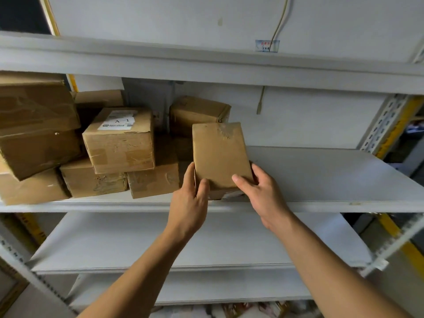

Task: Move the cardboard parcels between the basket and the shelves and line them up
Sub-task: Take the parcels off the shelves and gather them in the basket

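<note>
Head view: left hand [190, 198] and right hand [261, 193] clamped on near end of flat cardboard parcel [220, 154], thumbs over its top face, fingers wrapped round either side. Parcel tilted, far end raised, near end down at front edge of middle shelf [332, 177], just right of stacked parcels. Long axis running away from hands, toward back wall. Both hands about equally near, one per side. Labelled box [120, 140] perched on lower boxes at shelf's left half; another box [198, 113] behind held parcel. Right half of shelf bare. Probably being set down beside row; squaring against neighbouring box [153, 177] likely next.
</note>
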